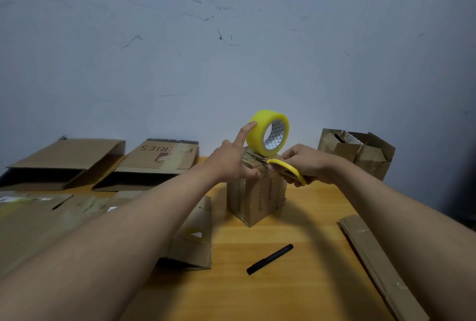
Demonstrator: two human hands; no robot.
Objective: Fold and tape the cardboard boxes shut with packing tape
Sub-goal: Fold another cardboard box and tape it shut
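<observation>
A person's two bare arms reach over a wooden table (296,295) toward a small cardboard box (257,199) standing upright near the table's middle. A yellow roll of packing tape (260,131) stands on edge on top of the box. The left hand (231,163) has its index finger stretched up to touch the roll's outer face, while its thumb presses against the box's top edge. The right hand (306,163) grips yellow-handled scissors (286,170), whose blades point left across the box top, just under the roll; whether the blades are apart cannot be made out.

A black marker (270,258) lies on the table in front of the box. Flattened cardboard boxes (67,158) lean at the far left by a scuffed grey wall (231,37), another flattened piece (193,238) lies under the left forearm, a folded cardboard strip (373,256) sits at the right edge, and an open, crumpled carton (358,150) stands behind the right hand.
</observation>
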